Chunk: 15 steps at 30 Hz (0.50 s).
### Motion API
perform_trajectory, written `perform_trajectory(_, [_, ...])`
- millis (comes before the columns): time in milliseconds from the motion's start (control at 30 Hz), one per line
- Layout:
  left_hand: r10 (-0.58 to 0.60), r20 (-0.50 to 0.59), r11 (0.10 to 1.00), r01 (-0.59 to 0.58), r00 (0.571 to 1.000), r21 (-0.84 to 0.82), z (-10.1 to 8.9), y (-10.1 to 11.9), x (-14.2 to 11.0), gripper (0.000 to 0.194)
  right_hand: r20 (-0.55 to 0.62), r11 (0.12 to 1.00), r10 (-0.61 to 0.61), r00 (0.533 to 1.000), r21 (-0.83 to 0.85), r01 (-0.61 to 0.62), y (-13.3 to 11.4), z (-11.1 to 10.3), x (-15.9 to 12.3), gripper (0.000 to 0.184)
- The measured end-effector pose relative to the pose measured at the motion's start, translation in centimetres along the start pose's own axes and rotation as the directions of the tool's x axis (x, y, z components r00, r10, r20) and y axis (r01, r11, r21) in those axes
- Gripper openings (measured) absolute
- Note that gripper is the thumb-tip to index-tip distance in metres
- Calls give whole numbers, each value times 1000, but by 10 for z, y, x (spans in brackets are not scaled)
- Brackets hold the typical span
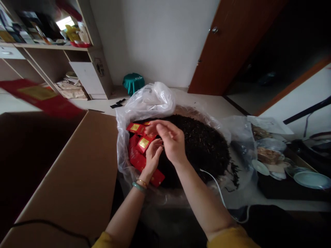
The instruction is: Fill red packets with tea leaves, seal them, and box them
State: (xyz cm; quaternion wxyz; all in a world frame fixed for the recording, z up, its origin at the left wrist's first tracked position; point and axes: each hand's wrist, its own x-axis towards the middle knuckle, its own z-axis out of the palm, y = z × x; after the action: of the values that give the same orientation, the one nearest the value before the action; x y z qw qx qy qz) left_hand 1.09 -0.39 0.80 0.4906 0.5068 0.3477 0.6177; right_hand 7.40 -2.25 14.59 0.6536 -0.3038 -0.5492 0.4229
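Observation:
My left hand [153,153] is open beside several red packets with gold labels [143,143], its fingers spread close to the nearest one. It wears a green bangle and a gold bracelet on the wrist. Just to the right, my right hand [172,141] hovers over the pile with loosely bent fingers and nothing visible in them; its fingertips are blurred. The packets lie on dark, dry, twisted leaves [201,141] in a large clear plastic bag [122,151]. Another red packet [41,98], blurred, is in mid-air over the box at the left, touched by neither hand.
An open cardboard box [85,165] stands close on the left. A white cable [217,182] crosses the bag's right front. Dishes and lids [311,179] stand at the right. Behind are a shelf unit [99,69], a green cloth-covered object [133,83] and a brown door [209,58].

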Motion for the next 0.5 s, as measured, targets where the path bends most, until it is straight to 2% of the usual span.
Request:
perform_trajectory(33, [-5,-10,1000,4,1000,-20,0,-1,1,36,-88,999,36,995,-27,-38,9,-14,-3,23])
perform_trajectory(100, [-20,-50,998,17,999,-56,-1,-4,4,30,-271,984,123,955,-94,-153,34,-47,-13,25])
perform_trajectory(167, [-36,-109,996,26,993,-90,-3,-7,5,27,-329,942,211,920,-184,-282,59,-73,-27,28])
perform_trajectory(200, [-39,-137,994,25,990,-104,-3,-8,5,27,-297,906,266,917,-248,-343,70,-82,-35,28])
perform_trajectory(267, [-34,-178,991,11,983,-133,-5,-9,5,25,-146,814,380,913,-416,-406,85,-90,-51,22])
perform_trajectory(300, [-28,-189,990,0,982,-143,-5,-9,5,24,-54,764,445,894,-498,-410,90,-90,-59,20])
perform_trajectory(367, [-10,-197,988,-20,980,-152,-6,-10,4,21,99,669,570,816,-632,-391,94,-84,-72,25])
perform_trajectory(433, [7,-193,987,-38,981,-157,-7,-10,4,19,150,598,654,741,-703,-386,96,-77,-80,26])
perform_trajectory(500, [24,-189,986,-55,982,-160,-7,-11,4,18,122,557,688,715,-720,-413,97,-73,-84,18])
